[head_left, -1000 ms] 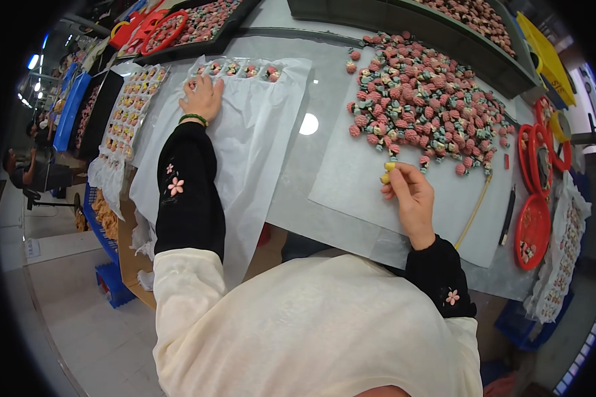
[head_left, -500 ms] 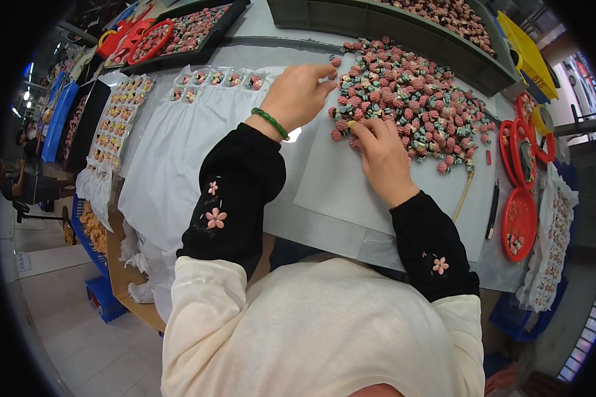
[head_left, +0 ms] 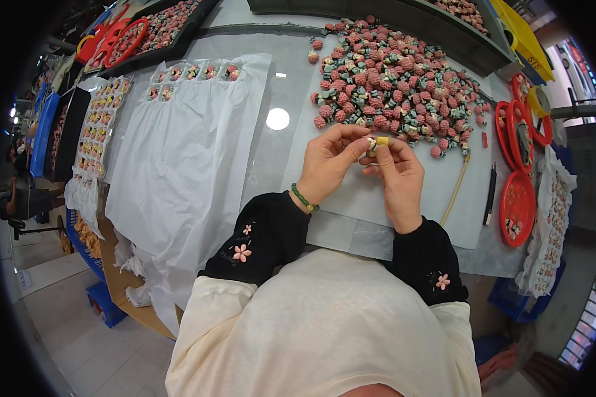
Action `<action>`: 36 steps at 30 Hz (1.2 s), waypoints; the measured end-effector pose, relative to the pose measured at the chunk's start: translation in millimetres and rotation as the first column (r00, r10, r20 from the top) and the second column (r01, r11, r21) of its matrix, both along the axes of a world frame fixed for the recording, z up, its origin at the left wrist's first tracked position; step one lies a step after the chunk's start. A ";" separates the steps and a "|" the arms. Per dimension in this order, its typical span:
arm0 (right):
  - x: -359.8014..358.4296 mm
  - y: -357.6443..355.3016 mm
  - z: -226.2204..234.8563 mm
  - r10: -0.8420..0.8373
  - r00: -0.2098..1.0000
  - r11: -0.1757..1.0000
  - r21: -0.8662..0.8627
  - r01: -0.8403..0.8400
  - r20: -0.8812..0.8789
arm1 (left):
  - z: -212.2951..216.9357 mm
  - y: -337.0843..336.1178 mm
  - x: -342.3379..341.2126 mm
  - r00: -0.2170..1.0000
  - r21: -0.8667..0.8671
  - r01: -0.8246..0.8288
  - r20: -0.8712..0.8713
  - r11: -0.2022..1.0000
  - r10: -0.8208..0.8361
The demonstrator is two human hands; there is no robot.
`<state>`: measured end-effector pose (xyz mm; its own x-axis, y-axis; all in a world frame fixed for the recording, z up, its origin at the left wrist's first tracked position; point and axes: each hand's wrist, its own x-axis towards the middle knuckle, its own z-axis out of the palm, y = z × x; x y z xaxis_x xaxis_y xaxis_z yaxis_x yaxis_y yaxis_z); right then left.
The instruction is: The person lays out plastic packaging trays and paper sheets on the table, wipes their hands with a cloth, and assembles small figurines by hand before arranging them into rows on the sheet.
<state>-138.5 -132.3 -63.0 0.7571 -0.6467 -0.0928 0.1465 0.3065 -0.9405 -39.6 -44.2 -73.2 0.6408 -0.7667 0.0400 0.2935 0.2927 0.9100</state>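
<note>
My left hand (head_left: 329, 164) and my right hand (head_left: 401, 180) meet in front of the pile, fingertips pinched together on one small figurine (head_left: 371, 146). Its pale part shows between the thumbs; the rest is covered by fingers. A yellow wrap (head_left: 382, 141) sits on a fingertip of my right hand. Just beyond my hands spreads a heap of small figurines (head_left: 394, 83) with bumpy pink tops and grey-green parts. A pair of pink-topped figurines (head_left: 313, 57) lies apart at the heap's left edge.
Left of my hands, a white sheet (head_left: 179, 145) partly covers a clear blister tray of figurines (head_left: 212, 71). A filled tray (head_left: 99, 126) stands farther left. Behind the heap is a grey bin (head_left: 377, 20). Red round baskets (head_left: 518, 198), a black pen (head_left: 490, 195) and a thin stick (head_left: 455, 192) lie right.
My left hand has come from the heap's left edge toward me and to the right, joining my right hand. Both now grip one figurine. The view has shifted slightly.
</note>
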 end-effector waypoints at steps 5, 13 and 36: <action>-0.5 8.2 -9.0 -0.057 0.995 0.982 -0.177 0.071 0.080 | -7.7 1.3 8.4 0.998 0.010 0.060 -0.036 0.998 -0.059; -3.4 5.2 -14.4 -0.031 0.997 0.950 -0.309 0.050 0.064 | -8.4 3.1 11.6 0.977 0.000 0.056 -0.205 0.998 -0.054; 0.8 4.0 -8.3 -0.081 0.994 0.747 -0.655 0.110 0.074 | -1.8 6.0 15.8 0.897 -0.151 0.190 -0.376 0.970 -0.234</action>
<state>-137.7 -128.4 -71.3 0.6818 -0.6061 0.4097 0.1807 -0.4031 -0.8971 -23.8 -38.2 -74.9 0.4453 -0.8910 -0.0880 0.6825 0.2742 0.6775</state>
